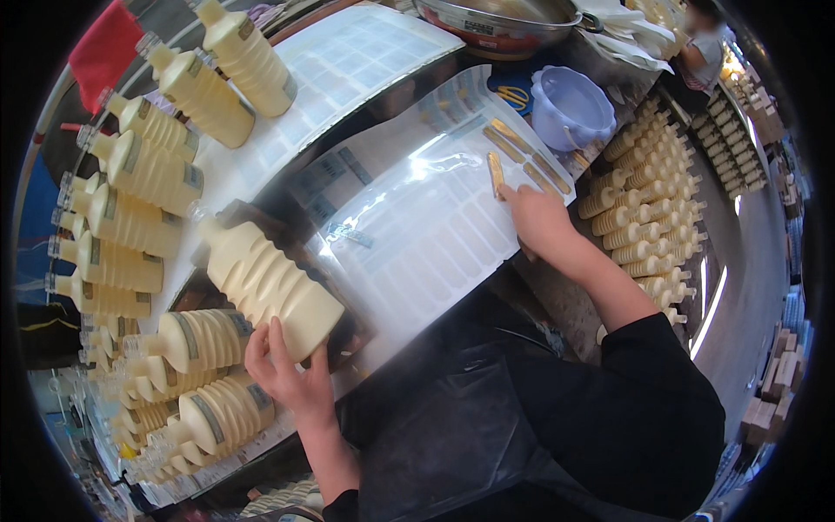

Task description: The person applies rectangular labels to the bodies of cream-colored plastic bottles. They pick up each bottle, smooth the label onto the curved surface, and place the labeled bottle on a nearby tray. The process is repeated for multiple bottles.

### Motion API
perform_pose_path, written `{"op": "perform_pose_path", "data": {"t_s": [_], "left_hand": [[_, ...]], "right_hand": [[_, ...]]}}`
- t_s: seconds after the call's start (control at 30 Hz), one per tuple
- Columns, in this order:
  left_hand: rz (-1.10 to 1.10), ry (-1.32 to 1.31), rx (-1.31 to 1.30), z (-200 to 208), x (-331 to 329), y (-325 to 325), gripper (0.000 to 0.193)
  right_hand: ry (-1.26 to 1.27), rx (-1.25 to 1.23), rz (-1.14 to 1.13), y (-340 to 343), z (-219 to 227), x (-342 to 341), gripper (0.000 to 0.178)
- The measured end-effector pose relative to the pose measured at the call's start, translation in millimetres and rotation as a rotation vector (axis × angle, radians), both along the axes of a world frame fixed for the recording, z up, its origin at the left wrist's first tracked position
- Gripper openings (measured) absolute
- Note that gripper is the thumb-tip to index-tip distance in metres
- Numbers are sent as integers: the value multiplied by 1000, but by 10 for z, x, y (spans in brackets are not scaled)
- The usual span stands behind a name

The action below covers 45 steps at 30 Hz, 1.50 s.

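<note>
A cream-coloured ribbed bottle (pixel 274 287) with a clear neck lies tilted over the bench, its base toward me. My left hand (pixel 291 374) grips it near the base, fingers on the side. Over the right part of a glossy label sheet (pixel 409 222), my right hand (pixel 541 224) pinches a narrow gold label (pixel 496 172) between thumb and fingers. A few more gold strips (pixel 531 150) remain stuck on the sheet beside it. Most of the sheet's other slots show only pale outlines. A small blue label piece (pixel 350 235) lies on the sheet.
Labelled cream bottles (pixel 130 217) crowd the left, and two stand on a white sheet (pixel 348 61) at the back. A lilac basket (pixel 570 104), yellow scissors (pixel 513 97) and a metal basin (pixel 496 26) sit beyond. Many bottles (pixel 648 209) fill the floor right; another person (pixel 703 52) is behind.
</note>
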<state>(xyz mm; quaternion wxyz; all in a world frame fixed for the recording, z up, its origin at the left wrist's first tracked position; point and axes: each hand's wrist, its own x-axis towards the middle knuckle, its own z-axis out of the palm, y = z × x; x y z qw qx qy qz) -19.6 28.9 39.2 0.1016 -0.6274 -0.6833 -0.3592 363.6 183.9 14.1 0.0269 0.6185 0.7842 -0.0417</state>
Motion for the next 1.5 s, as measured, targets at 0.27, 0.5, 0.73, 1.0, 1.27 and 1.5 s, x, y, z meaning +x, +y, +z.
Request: {"op": "perform_pose_path", "data": {"t_s": [0.27, 0.5, 0.73, 1.0, 1.27, 1.5], "left_hand": [[62, -142, -19, -115, -27, -67, 76], [-78, -138, 171, 108, 138, -83, 53], [-324, -128, 108, 299, 547, 201, 40], [-181, -62, 152, 448, 655, 427, 28], [-39, -869, 132, 567, 252, 425, 9], [41, -1350, 216, 577, -172, 689, 16]], "right_hand": [[-68, -5, 147, -771, -87, -117, 49], [196, 386, 446, -771, -240, 122, 25], [1006, -603, -101, -546, 300, -369, 23], [1268, -629, 230, -679, 1035, -1521, 36], [1354, -755, 231, -214, 927, -2027, 29], [1369, -799, 236, 256, 882, -2517, 18]]}}
